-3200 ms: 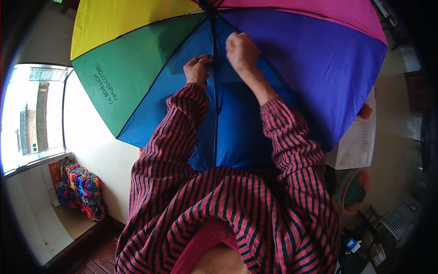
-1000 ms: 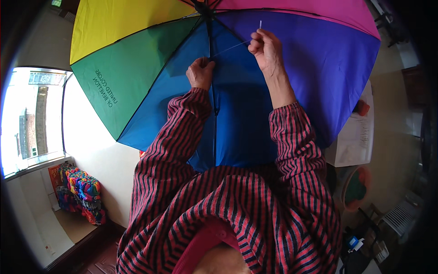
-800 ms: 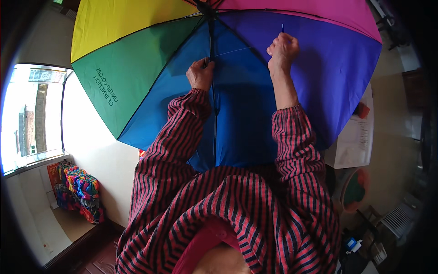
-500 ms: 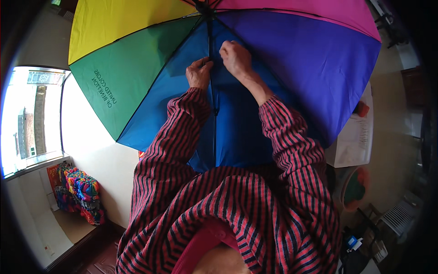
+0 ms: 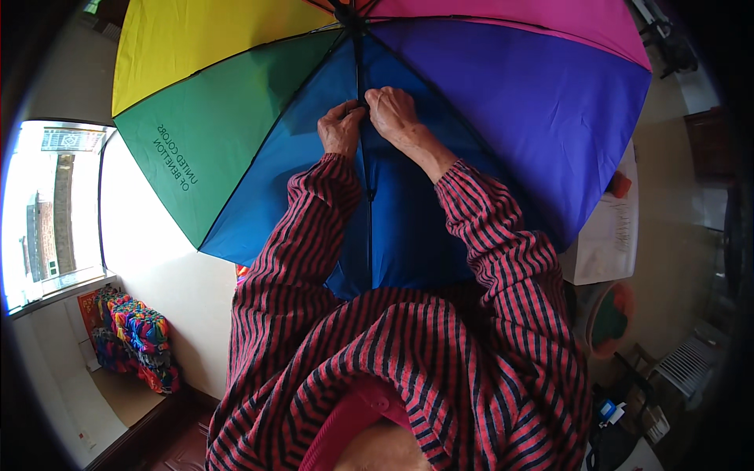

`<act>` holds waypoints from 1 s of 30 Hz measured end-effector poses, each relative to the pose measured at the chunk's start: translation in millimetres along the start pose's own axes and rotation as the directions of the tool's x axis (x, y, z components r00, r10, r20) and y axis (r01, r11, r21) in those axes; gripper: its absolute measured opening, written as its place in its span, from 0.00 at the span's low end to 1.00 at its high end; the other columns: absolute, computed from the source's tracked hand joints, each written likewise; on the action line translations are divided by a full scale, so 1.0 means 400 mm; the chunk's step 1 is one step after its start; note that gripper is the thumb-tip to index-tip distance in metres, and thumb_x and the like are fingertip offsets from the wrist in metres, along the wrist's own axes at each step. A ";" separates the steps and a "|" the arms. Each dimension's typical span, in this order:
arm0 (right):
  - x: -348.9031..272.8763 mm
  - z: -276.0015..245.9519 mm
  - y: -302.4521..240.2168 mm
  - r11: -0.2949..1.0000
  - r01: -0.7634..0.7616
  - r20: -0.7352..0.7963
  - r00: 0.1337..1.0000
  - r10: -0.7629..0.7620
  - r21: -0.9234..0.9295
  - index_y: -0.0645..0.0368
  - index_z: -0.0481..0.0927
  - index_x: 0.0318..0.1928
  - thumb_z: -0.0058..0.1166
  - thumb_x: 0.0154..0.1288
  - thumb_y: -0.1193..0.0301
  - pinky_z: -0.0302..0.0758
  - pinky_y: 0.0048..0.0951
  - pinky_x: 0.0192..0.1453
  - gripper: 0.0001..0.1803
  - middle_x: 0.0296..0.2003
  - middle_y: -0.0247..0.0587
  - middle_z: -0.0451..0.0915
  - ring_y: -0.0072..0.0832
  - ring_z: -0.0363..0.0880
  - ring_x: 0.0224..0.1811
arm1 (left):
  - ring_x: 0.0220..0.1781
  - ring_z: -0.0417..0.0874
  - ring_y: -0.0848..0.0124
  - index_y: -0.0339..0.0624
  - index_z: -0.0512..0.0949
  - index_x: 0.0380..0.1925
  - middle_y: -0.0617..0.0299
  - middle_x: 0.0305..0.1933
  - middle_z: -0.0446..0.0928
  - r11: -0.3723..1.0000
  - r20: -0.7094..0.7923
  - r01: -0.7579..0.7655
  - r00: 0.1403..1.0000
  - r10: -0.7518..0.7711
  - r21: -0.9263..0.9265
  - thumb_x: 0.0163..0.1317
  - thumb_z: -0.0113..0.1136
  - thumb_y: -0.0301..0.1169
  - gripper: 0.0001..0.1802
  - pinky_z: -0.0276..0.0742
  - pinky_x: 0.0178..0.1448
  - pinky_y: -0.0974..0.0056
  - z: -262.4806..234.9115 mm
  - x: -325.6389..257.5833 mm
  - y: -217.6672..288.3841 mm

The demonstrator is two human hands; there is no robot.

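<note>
A spread umbrella with yellow, green, blue, purple and pink panels fills the upper middle, its dark ribs facing me. One thin dark umbrella rib runs down the blue panel from the hub. My left hand is closed, thumb and fingertips pinched at this rib. Just right of it, my right hand is also closed, its fingertips against the rib, close to the left fingertips. Whatever small thing its fingers may hold is hidden.
To the left are a bright window and a colourful knotted textile bundle. On the right stand a white box with a red object on it, a round tub with something green inside, and a slatted stool.
My right hand has moved left and slightly down, from a small gap beside the rib to meet it next to my left hand. My left hand stays pinched at the rib.
</note>
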State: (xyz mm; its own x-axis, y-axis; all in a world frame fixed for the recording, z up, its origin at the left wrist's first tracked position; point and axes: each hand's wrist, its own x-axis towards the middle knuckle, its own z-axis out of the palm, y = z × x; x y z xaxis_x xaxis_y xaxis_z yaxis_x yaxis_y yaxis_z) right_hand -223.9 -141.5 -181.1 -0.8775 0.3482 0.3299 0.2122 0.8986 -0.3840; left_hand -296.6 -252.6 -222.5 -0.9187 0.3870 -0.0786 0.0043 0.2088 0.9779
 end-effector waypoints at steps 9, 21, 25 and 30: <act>0.057 -0.019 -0.070 0.993 -0.087 0.036 0.996 0.084 0.075 0.65 0.74 0.25 0.52 0.52 0.74 0.77 0.47 0.32 0.05 0.25 0.51 0.80 0.51 0.81 0.31 | 0.33 0.77 0.75 0.34 0.77 0.43 0.62 0.30 0.79 0.996 -0.202 -0.012 0.979 -0.007 -0.092 0.52 0.63 0.30 0.18 0.74 0.40 0.70 -0.020 -0.008 -0.022; 0.077 -0.090 -0.141 0.804 -0.027 -0.178 0.970 0.164 0.594 0.65 0.72 0.24 0.52 0.62 0.71 0.78 0.31 0.25 0.12 0.22 0.46 0.79 0.35 0.83 0.23 | 0.25 0.75 0.75 0.40 0.73 0.50 0.65 0.26 0.78 0.952 -0.020 -0.229 0.973 0.230 -0.203 0.54 0.61 0.28 0.21 0.72 0.31 0.68 -0.020 -0.005 -0.041; 0.081 -0.319 -0.247 0.127 -0.122 0.089 0.968 0.235 0.984 0.62 0.72 0.24 0.53 0.62 0.71 0.75 0.28 0.23 0.11 0.20 0.46 0.77 0.33 0.80 0.19 | 0.27 0.78 0.72 0.44 0.75 0.49 0.63 0.27 0.80 0.869 0.135 -0.443 0.896 0.423 0.218 0.55 0.63 0.29 0.20 0.73 0.34 0.65 -0.042 0.029 -0.034; 0.119 -0.361 -0.188 0.444 0.043 -0.171 0.952 0.252 0.895 0.63 0.72 0.32 0.49 0.68 0.67 0.71 0.22 0.20 0.12 0.18 0.36 0.74 0.19 0.72 0.14 | 0.30 0.80 0.70 0.42 0.79 0.44 0.58 0.28 0.80 0.885 0.256 -0.411 0.900 0.354 0.220 0.54 0.64 0.31 0.16 0.74 0.39 0.65 -0.057 0.022 0.041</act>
State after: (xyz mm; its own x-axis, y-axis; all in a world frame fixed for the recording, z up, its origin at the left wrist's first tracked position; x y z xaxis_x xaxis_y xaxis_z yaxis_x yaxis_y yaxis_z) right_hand -219.5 -153.9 -12.0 -0.7086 0.6038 0.3651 -0.3286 0.1756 -0.9280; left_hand -313.8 -266.2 -202.8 -0.7237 0.6521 0.2259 0.4684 0.2237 0.8548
